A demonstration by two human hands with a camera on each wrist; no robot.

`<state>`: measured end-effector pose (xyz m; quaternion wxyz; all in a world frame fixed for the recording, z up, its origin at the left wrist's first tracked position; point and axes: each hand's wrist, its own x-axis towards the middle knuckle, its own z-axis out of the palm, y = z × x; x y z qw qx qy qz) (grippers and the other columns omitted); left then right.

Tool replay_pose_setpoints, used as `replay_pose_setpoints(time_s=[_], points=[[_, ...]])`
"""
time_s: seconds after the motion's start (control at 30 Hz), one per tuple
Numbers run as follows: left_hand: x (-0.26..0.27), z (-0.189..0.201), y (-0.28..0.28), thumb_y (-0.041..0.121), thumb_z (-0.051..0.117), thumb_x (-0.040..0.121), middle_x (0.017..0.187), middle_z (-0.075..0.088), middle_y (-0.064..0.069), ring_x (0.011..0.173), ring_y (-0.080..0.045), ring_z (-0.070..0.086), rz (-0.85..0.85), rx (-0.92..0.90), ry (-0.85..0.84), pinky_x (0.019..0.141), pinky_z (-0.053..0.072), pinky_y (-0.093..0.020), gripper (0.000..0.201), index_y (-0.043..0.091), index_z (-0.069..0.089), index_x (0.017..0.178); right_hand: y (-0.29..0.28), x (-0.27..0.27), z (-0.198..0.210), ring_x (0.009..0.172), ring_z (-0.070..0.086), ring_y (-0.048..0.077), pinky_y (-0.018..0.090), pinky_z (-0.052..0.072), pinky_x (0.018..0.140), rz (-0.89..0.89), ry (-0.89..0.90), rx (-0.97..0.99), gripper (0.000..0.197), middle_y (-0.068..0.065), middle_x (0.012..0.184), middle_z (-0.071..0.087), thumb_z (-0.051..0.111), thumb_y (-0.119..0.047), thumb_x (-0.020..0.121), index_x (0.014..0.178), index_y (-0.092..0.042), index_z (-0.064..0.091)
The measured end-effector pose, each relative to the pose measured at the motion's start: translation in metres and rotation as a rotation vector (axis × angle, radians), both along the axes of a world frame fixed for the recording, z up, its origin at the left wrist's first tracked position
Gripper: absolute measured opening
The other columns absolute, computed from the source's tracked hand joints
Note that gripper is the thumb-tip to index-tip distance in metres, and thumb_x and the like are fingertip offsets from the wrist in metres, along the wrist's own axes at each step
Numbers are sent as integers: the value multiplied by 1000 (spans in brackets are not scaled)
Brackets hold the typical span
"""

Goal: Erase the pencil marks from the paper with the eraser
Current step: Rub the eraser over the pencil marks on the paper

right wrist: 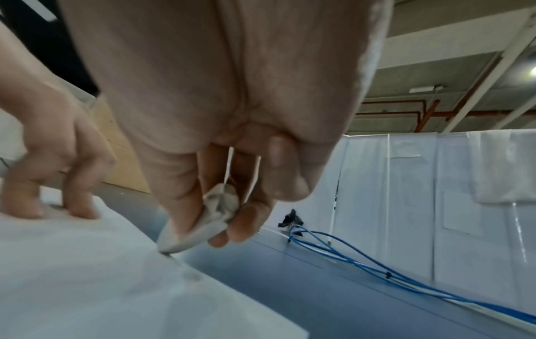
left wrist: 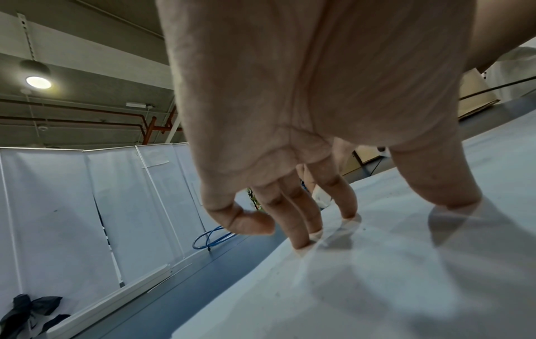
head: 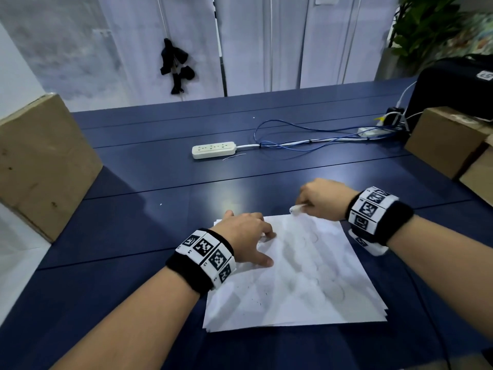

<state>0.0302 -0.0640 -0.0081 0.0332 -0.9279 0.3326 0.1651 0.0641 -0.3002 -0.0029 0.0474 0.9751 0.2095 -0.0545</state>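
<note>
White paper (head: 306, 284) lies on our blue bench (head: 133, 231) | left hand (head: 244, 236) spread, fingertips (left wrist: 349, 213) pinning it against sliding | right hand (head: 324, 200) pinches eraser (head: 296, 208) at far edge.

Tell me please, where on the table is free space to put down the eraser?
Free: blue table between paper, power strip and left cardboard box. Crowded: far right, with blue cables and boxes.

I see a dark blue panelled tabletop (head: 165, 169) backed by white fabric partition screens (head: 261, 41). Brown cardboard boxes (head: 40, 161) stand at both sides. A leafy green plant (head: 424, 28) fills the far right corner. A round ceiling lamp (left wrist: 38, 82) glows overhead.
</note>
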Motion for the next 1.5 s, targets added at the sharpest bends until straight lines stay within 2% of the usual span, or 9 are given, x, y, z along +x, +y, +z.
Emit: replay_pose_setpoints(time_s=[0.17,0.3,0.5,0.67,0.77,0.93,1.1,1.37,1.5], points=[[2,-1,1,64,67,81,123,49,7,117,-16,51,-2,-4,-4,82,26,-39,59,35,55,131,-1,-25,-7,94,61,23,37,50,77,174,40,70,26,-1,99,64,53,-39,94,104,-25,73],[3,-2,1,65,67,80,123,49,8,116,-16,51,-4,-1,-7,82,27,-39,61,35,55,131,0,-40,-2,75,49,9,24,42,70,243,226,190,36,-9,80,59,53,-53,93,101,-26,76],[2,-2,2,65,67,80,122,49,9,116,-16,52,4,-7,-4,82,28,-39,60,36,55,132,7,-14,-3,96,62,25,35,50,71,76,-6,-7,20,-2,100,67,55,-31,94,104,-27,72],[3,-3,1,66,68,78,125,50,9,117,-16,51,-3,-3,-14,84,30,-39,64,36,55,133,0,-50,-4,77,53,13,27,44,69,344,205,207,21,-6,84,58,61,-41,95,96,-25,74],[2,-2,0,65,68,79,125,50,9,117,-16,51,-2,-2,-3,86,31,-39,62,36,55,133,1,-39,0,75,51,8,26,46,72,247,235,161,21,-12,79,59,63,-42,93,102,-28,75],[1,-1,1,64,67,80,125,49,8,116,-16,52,4,-7,-4,84,30,-39,60,35,56,131,5,-19,-5,95,62,26,39,53,75,140,-9,-16,25,-2,100,66,52,-38,94,100,-23,72],[3,-2,0,65,68,79,126,50,8,117,-17,52,1,-2,-11,83,29,-38,62,34,56,131,-3,-51,-4,78,54,11,31,48,72,279,280,145,41,-8,84,55,49,-58,93,91,-24,71],[1,0,0,64,67,81,125,49,10,116,-15,52,11,-2,3,85,31,-38,59,36,54,132,0,-15,-4,93,61,24,40,52,80,97,49,61,27,-3,98,65,55,-44,96,98,-25,74],[2,-2,1,63,68,81,126,49,10,118,-15,51,13,-5,9,84,31,-38,60,34,55,131,-8,-44,-1,77,55,9,29,46,72,253,252,183,34,-5,86,59,56,-54,94,89,-24,72]])
